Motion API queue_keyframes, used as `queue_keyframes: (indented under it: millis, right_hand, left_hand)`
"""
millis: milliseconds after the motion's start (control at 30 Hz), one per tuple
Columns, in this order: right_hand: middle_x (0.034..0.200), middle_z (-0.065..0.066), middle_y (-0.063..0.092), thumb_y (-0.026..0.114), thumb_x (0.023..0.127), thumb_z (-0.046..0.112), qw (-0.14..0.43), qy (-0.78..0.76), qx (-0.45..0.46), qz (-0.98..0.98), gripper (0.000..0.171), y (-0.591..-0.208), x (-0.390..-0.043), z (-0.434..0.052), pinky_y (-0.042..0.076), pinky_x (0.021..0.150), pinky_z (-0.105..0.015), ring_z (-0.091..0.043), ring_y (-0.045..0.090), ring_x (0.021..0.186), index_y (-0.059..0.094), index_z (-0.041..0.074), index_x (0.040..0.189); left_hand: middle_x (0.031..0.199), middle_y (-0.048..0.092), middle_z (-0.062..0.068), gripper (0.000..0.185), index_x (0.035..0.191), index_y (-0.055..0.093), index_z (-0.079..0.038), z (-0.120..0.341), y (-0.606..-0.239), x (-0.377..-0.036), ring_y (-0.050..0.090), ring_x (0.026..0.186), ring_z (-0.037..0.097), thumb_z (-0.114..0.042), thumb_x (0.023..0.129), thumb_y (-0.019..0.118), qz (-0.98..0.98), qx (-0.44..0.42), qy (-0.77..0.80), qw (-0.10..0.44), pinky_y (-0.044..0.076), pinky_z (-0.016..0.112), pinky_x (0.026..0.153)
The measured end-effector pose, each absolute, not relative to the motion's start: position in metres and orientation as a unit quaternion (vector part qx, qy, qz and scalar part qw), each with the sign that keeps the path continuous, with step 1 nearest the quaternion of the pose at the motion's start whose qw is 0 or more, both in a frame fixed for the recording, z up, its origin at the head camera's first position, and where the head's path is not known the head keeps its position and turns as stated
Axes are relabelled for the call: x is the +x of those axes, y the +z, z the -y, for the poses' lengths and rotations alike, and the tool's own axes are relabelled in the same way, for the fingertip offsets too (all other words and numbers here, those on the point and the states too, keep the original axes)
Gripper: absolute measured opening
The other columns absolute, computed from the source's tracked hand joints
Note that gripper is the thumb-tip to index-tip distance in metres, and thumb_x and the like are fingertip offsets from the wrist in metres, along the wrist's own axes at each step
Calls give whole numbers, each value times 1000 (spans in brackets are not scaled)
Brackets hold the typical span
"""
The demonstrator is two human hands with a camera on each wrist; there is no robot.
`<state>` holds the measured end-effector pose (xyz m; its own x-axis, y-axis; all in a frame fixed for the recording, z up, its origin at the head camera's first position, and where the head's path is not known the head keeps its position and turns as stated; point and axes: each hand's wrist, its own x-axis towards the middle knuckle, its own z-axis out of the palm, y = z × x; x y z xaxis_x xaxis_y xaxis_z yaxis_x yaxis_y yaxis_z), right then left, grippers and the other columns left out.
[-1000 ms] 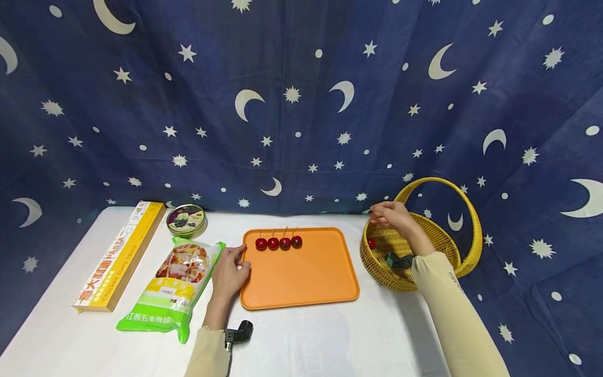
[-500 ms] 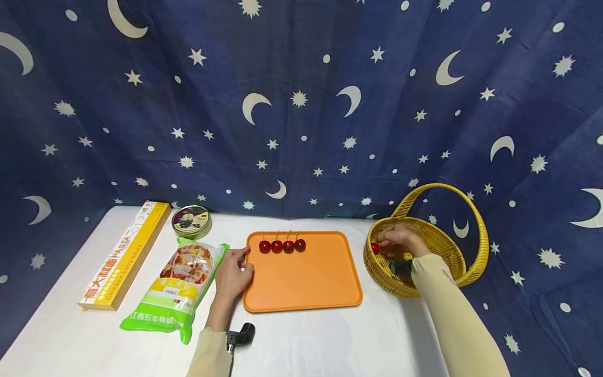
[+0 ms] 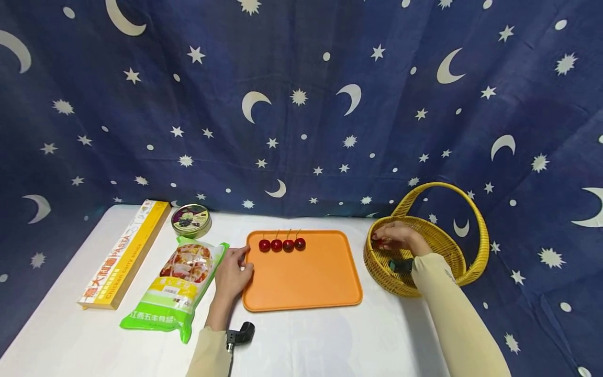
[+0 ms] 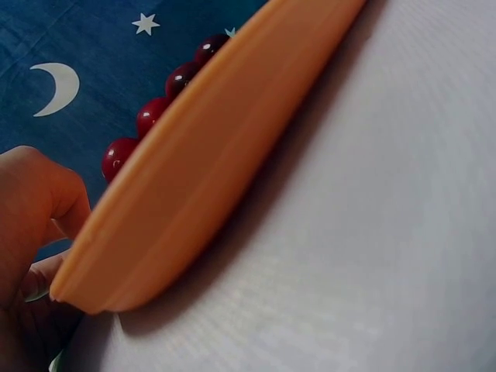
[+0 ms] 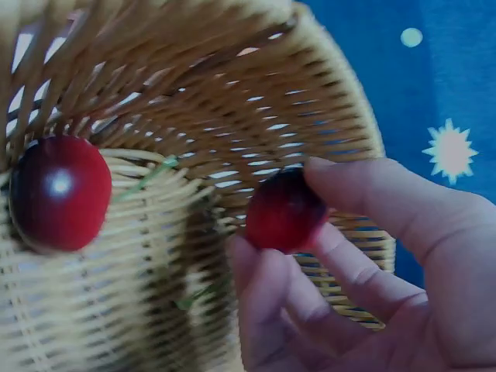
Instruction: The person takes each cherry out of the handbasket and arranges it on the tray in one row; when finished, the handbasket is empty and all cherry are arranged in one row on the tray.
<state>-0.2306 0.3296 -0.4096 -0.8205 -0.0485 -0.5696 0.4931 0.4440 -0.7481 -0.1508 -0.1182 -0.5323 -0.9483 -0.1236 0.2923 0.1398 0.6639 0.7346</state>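
My right hand (image 3: 398, 235) is inside the yellow wicker basket (image 3: 387, 280). In the right wrist view, its thumb and fingers pinch a dark red cherry (image 5: 285, 213). A second cherry (image 5: 62, 194) lies in the basket, apart from that hand. At the left edge of the orange tray (image 3: 301, 277), my left hand (image 3: 232, 275) holds the rim with bent thumb and fingers; the left wrist view shows them at the tray's corner (image 4: 101, 279). Several stemmed cherries (image 3: 282, 245) sit in a row along the tray's far side.
Left of the tray lies a green and yellow food bag (image 3: 176, 288). Beyond it are a long pasta box (image 3: 124, 256) and a round tin (image 3: 190, 221). The basket's tall handle (image 3: 480, 230) arches up on the right, before a blue star-patterned cloth (image 3: 301, 131).
My right hand has gone down from above the basket's rim into it and now pinches a cherry there. The left hand stays at the tray's edge. The head view has shifted slightly.
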Motion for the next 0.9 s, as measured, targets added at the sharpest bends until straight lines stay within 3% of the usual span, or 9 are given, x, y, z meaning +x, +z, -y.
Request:
queue_keyframes:
  millis: [267,400,567,767,900]
  right_hand:
    - [82,3,68,77,83,15,188,-509,65,-838,25,-382,-225,-329,55,72,-26,-9,65,75,70,-2,100]
    - [86,-1,70,73,86,11,145,-487,71,-858,39,-374,-220,-316,56,79,-33,-11,68,80,63,-13,114]
    - [97,-10,69,70,89,7,136,-485,34,-863,45,-368,-219,-288,56,79,-36,-11,67,78,56,-16,124]
    - [106,-23,64,73,84,3,120,-468,-37,-875,41,-374,-223,-247,57,72,-38,-15,68,75,62,-13,119]
    - [106,-23,66,76,78,1,99,-413,-92,-901,37,-394,-224,-223,56,67,-31,-21,68,75,67,-10,113]
  left_hand:
    - [95,58,11,46,120,70,-3,119,-531,-151,50,70,22,-9,75,66,896,-7,-410,169,38,37,59]
    - [96,58,11,46,121,70,-3,118,-531,-151,51,70,22,-9,75,67,897,-9,-412,162,38,37,60]
    - [94,57,11,46,121,69,-2,120,-530,-150,49,70,22,-8,76,66,897,-11,-413,159,37,37,60]
    - [94,56,11,46,122,69,-3,120,-527,-151,49,70,23,-9,76,66,898,-8,-412,155,37,37,60]
    - [96,57,11,46,122,69,-3,119,-528,-150,50,70,22,-9,76,66,898,-6,-414,150,37,37,60]
